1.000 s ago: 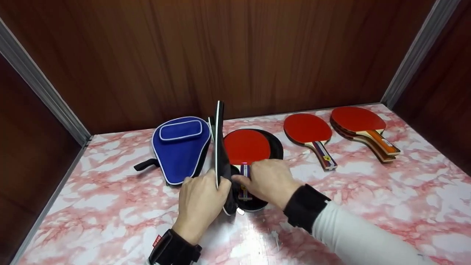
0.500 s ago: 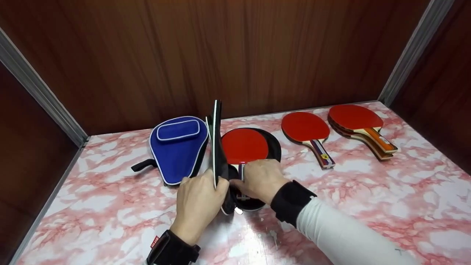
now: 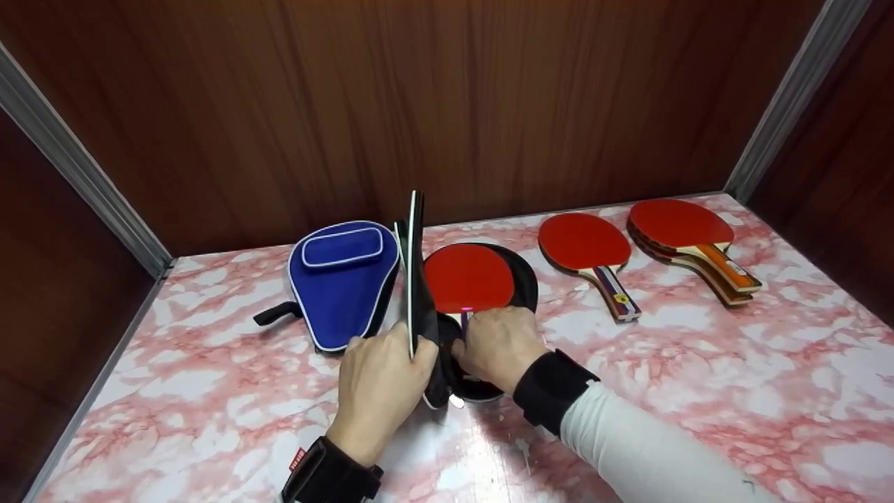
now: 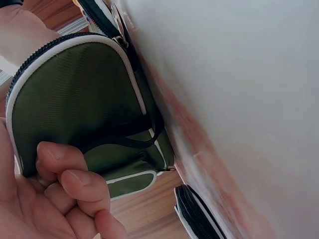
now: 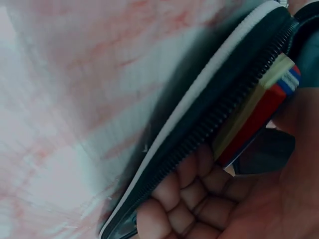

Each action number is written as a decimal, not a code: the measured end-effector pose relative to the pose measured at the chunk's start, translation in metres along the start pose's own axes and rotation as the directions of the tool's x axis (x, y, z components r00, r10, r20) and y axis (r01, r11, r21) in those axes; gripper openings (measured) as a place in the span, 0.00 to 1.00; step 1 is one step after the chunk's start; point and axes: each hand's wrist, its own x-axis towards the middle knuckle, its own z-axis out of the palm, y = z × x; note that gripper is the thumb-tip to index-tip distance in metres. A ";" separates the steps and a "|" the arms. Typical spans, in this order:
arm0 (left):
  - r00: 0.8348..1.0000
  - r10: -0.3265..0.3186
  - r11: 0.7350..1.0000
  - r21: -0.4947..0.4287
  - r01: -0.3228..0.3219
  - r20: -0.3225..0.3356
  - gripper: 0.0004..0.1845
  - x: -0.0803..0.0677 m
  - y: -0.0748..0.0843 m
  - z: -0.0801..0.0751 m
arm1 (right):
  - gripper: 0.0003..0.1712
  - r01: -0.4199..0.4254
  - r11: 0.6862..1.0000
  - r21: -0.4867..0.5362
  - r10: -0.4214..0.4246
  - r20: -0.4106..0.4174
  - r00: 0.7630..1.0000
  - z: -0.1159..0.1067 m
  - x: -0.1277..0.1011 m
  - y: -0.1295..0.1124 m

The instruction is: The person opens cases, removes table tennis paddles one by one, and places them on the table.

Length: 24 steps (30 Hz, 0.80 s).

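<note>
I am looking down at a pink marbled tabletop (image 3: 698, 363) backed by dark wood panels. My left hand (image 3: 380, 388) grips the raised lid of an open dark paddle case (image 3: 419, 279), fingers curled round its white-piped edge so the lid stands upright on its side; the left wrist view shows those fingers (image 4: 75, 184) pinching the olive-green lid. The case's lower half lies flat on the table with a red paddle (image 3: 468, 278) resting inside it, blade toward the back wall. My right hand (image 3: 497, 346) is curled round that paddle's handle at the narrow near end of the case; the right wrist view shows the striped handle (image 5: 259, 117) held in the fingers, just inside the zip edge. Just beside the upright lid, to the left, a closed blue paddle case (image 3: 342, 283) lies flat with its black strap trailing left. To the right, apart from the open case, lies a single red paddle (image 3: 587, 248), and beyond it a stack of red paddles (image 3: 681, 230) near the right corner.
</note>
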 end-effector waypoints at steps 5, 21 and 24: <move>1.000 0.004 1.000 -0.009 -0.004 -0.008 0.16 0.000 0.000 0.000 | 0.31 -0.003 1.000 0.003 0.003 -0.044 0.999 0.004 -0.002 0.003; 1.000 0.021 1.000 -0.002 -0.021 -0.023 0.17 -0.001 0.001 0.002 | 0.23 -0.066 0.989 0.131 0.064 0.016 0.998 0.002 -0.005 0.032; 1.000 0.019 1.000 -0.003 -0.019 -0.020 0.17 -0.001 0.001 0.001 | 0.23 -0.046 0.993 0.110 0.053 -0.059 0.997 0.002 -0.009 0.031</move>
